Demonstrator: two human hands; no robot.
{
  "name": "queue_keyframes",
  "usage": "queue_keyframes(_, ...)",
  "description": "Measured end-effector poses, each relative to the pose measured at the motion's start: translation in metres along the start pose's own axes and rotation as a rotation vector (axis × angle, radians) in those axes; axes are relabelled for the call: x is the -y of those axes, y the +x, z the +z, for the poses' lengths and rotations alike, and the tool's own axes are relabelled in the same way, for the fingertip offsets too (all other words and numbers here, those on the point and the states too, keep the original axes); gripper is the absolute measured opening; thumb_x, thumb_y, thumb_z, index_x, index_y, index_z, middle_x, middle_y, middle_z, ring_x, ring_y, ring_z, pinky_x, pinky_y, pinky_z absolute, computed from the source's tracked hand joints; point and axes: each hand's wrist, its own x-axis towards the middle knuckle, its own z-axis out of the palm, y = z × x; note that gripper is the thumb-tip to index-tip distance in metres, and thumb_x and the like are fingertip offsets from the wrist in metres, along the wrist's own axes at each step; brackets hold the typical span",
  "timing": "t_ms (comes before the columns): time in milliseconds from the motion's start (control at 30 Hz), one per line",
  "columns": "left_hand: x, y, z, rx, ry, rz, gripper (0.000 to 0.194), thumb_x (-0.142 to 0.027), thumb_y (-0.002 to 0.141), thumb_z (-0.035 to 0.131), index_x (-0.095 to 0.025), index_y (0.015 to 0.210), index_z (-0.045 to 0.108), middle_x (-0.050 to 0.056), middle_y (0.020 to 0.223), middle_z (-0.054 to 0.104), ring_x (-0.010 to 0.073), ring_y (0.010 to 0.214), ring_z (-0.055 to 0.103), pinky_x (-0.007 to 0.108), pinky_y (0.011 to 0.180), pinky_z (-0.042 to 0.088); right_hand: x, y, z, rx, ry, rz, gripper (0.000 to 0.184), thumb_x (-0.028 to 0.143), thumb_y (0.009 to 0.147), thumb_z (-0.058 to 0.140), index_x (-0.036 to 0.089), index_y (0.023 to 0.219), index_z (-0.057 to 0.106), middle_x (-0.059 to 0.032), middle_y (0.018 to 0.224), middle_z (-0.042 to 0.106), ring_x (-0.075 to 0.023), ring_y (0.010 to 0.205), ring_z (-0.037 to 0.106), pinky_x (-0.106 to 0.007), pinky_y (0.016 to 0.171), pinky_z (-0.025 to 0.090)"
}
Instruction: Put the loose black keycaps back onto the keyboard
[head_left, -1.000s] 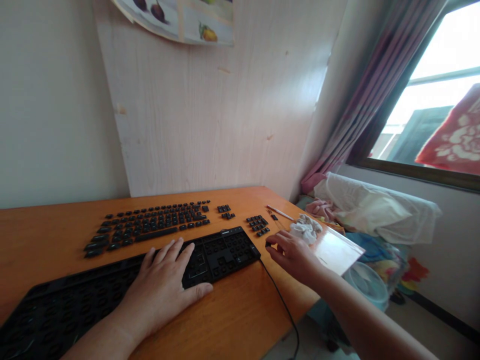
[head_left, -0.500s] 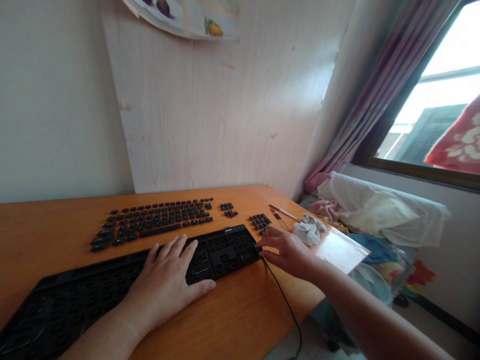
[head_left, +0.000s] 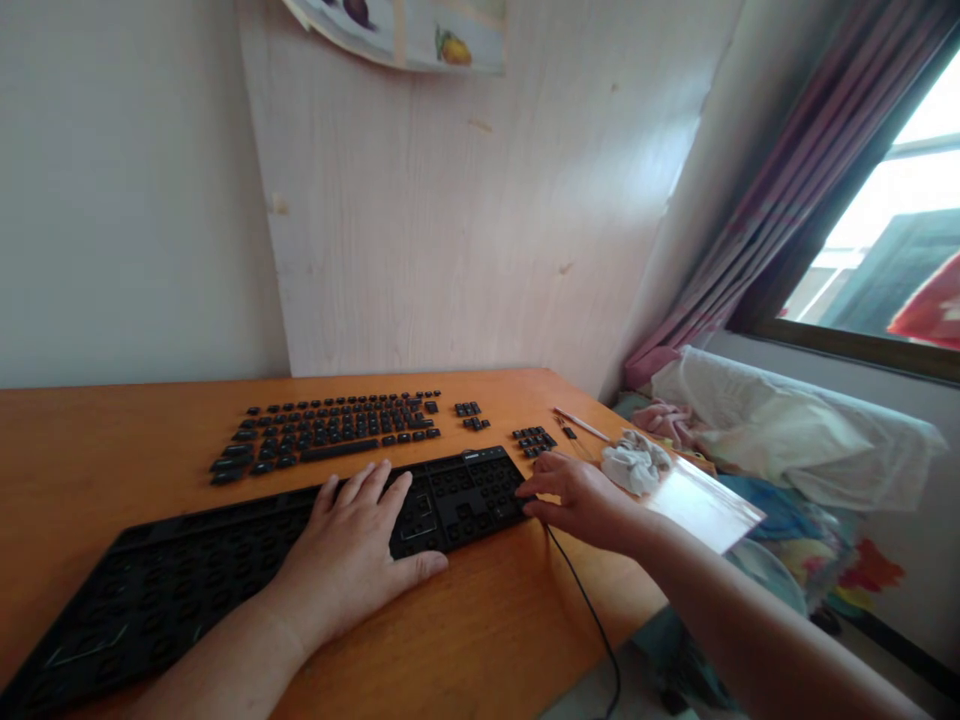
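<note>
Spreading wide, the left hand [head_left: 346,560] covers part of the black keyboard [head_left: 225,560] on the worktop [head_left: 465,640]; the right hand [head_left: 576,500] curls in at its right end, grip impossible to tell! Loose keycaps [head_left: 341,450] sit behind.

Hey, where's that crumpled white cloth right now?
In the head view, the crumpled white cloth lies on the desk, right of the right hand's fingers, between the pen and the shiny flat sheet.
</note>
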Motion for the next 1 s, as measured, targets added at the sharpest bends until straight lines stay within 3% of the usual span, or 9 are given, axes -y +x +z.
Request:
queue_keyframes(467, 0.003, 0.000, 0.005, -0.033, -0.035, 0.011, 0.101, -0.085, 0.064, 0.037, -0.018, 0.140, 0.039, 0.017, 0.149, 0.028, 0.0364, 0.137, 0.021, 0.054, 0.110, 0.007, -0.006, 0.009, -0.002, 0.129, 0.130, -0.001, 0.017, 0.026, 0.082, 0.061, 0.019, 0.092, 0.072, -0.0035, 0.079, 0.059, -0.0136, 0.076, 0.055, -0.024, 0.067, 0.040)
queue_keyframes(667, 0.002, -0.001, 0.005, -0.042, -0.045, 0.022, 0.102, -0.085, 0.064, 0.037, -0.017, 0.140, 0.039, 0.018, 0.149, 0.029, 0.0367, 0.137, 0.021, 0.054, 0.109, 0.007, -0.008, 0.013, -0.003, 0.175, 0.132, -0.026, 0.012, 0.024, 0.081, 0.061, 0.017, 0.083, 0.071, -0.0022, 0.076, 0.059, -0.0129, 0.074, 0.056, -0.024, 0.068, 0.040)
queue_keyframes(1000, -0.001, -0.002, 0.001, -0.032, -0.045, 0.011, 0.103, -0.086, 0.063, 0.037, -0.016, 0.139, 0.040, 0.018, 0.148, 0.030, 0.0366, 0.137, 0.021, 0.053, 0.109, 0.008, -0.003, 0.021, -0.008, 0.231, 0.082, -0.005, 0.014, 0.021, 0.078, 0.061, 0.016, 0.086, 0.071, -0.0031, 0.080, 0.064, -0.0140, 0.075, 0.058, -0.024, 0.067, 0.041)
